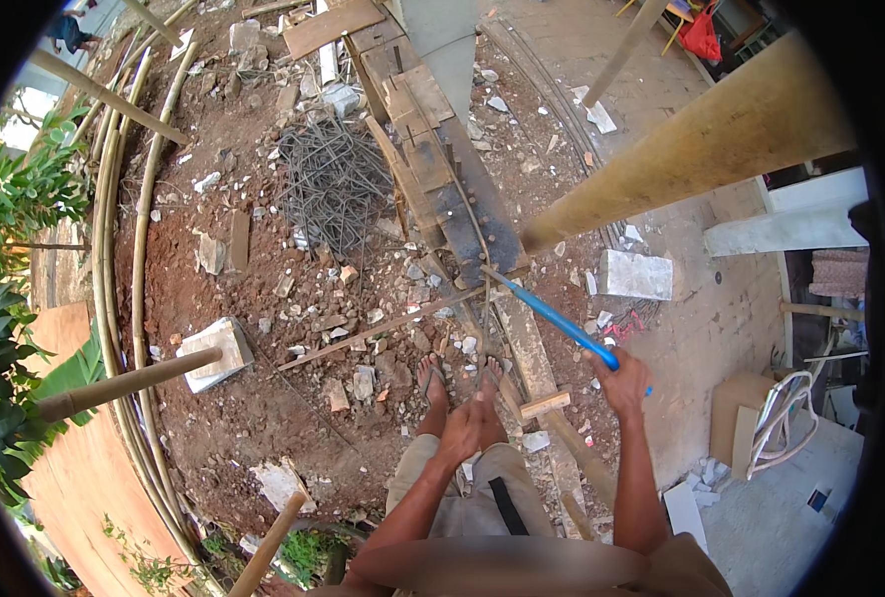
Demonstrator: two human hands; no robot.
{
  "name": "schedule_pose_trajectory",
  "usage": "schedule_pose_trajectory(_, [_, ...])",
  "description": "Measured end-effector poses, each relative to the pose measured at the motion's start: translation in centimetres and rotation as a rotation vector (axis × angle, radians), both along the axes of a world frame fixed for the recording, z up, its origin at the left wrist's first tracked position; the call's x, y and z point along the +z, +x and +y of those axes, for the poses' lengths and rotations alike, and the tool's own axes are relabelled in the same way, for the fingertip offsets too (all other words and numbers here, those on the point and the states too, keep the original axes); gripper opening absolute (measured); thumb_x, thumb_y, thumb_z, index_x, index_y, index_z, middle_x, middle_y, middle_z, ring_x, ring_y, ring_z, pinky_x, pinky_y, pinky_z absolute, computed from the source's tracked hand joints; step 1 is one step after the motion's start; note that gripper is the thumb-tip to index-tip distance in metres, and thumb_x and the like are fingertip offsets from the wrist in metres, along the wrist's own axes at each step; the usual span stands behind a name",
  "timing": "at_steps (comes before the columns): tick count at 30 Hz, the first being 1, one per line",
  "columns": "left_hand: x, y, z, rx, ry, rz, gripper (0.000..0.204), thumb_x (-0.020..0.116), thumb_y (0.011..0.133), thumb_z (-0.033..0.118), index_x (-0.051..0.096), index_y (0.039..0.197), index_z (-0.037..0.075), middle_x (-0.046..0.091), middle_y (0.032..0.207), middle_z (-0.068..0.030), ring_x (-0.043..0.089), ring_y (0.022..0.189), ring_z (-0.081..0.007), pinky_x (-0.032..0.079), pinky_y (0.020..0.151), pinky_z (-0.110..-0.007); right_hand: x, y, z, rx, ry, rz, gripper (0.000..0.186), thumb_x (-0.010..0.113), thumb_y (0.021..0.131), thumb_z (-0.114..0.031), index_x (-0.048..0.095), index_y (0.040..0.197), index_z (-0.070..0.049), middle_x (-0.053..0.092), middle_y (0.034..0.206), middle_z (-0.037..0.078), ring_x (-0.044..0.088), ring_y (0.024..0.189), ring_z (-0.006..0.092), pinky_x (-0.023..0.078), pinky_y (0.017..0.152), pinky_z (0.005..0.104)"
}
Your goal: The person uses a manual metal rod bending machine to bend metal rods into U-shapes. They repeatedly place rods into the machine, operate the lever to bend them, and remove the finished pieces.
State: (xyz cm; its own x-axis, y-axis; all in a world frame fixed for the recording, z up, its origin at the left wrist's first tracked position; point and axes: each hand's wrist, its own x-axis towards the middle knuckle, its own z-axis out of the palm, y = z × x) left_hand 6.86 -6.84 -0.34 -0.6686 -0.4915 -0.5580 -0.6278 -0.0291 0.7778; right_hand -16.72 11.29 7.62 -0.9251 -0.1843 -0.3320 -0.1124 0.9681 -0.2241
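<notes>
**Blue handle gripped over red earth and rubble**

Blue is the handle that the right hand holds: the fingers are closed around its lower end, and the shaft runs up and to the left from the fist, ending at the dark wooden boards that lie in a line across the ground. What sits at the far tip of the handle is too small to tell. The left hand hangs lower, just above the person's knee and the grey shorts; it holds nothing, and its fingers look loosely curled, though whether they are fully closed cannot be told. Two bare feet stand on the red earth beside a long plank.

Around them the ground is strewn with broken stone and chips of concrete. A tangle of steel wire lies just left of the boards. A thin stick lies slanted in front of the feet. A white block rests to the right of the handle, and another pale block lies well to the left. A thick bamboo pole crosses the upper right, and slimmer bamboo poles curve along the left edge beside green leaves.
</notes>
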Motion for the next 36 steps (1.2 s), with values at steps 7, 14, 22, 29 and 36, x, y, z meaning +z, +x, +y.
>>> schedule_pose_trajectory(7, [2.3,2.4,-8.6,-0.052,-0.170,-0.193,0.056,0.050,0.109,0.053,0.072,0.111,0.002,0.070,0.080,-0.0217,0.069,0.075,-0.0362,0.052,0.073,-0.047,-5.8,10.6,-0.9,-0.202,-0.110,-0.032,0.064,0.075,0.091,-0.066,0.065,0.071,-0.006,0.060,0.058,0.015,0.060,0.054,0.0374,0.045,0.058,0.0530])
schedule_pose_trajectory(14, [2.1,2.8,-6.6,0.044,-0.164,-0.317,0.047,0.058,0.104,0.048,0.076,0.121,0.008,0.073,0.090,-0.0307,0.072,0.087,-0.0501,0.056,0.077,-0.052,-4.6,9.0,0.7,-0.113,-0.096,-0.068,0.062,0.076,0.092,-0.062,0.064,0.070,-0.005,0.060,0.059,0.016,0.059,0.054,0.0365,0.044,0.057,0.0512])
schedule_pose_trajectory(22, [2.0,2.4,-5.1,0.205,-0.249,-0.300,0.045,0.066,0.101,0.045,0.078,0.116,0.004,0.073,0.081,-0.0254,0.075,0.073,-0.0362,0.056,0.070,-0.044,-3.5,8.8,0.4,-0.123,-0.118,-0.096,0.060,0.075,0.092,-0.061,0.065,0.073,-0.005,0.061,0.060,0.016,0.062,0.056,0.0377,0.044,0.057,0.0515])
schedule_pose_trajectory(29, [1.5,2.2,-4.7,0.305,-0.281,-0.267,0.045,0.073,0.098,0.046,0.080,0.113,0.004,0.074,0.076,-0.0192,0.070,0.065,-0.0241,0.053,0.064,-0.039,-3.0,9.2,0.0,-0.140,-0.115,-0.190,0.058,0.074,0.094,-0.058,0.065,0.077,-0.004,0.061,0.062,0.016,0.063,0.059,0.0385,0.045,0.059,0.0510])
schedule_pose_trajectory(36, [1.0,1.6,-3.0,0.494,-0.363,-0.253,0.041,0.082,0.096,0.036,0.080,0.103,-0.004,0.066,0.069,-0.0001,0.052,0.065,-0.0061,0.043,0.058,-0.028,-2.2,3.5,2.6,-0.185,-0.490,-1.046,0.044,0.076,0.101,-0.039,0.060,0.074,-0.008,0.058,0.058,-0.001,0.058,0.047,0.0089,0.048,0.045,0.0274])
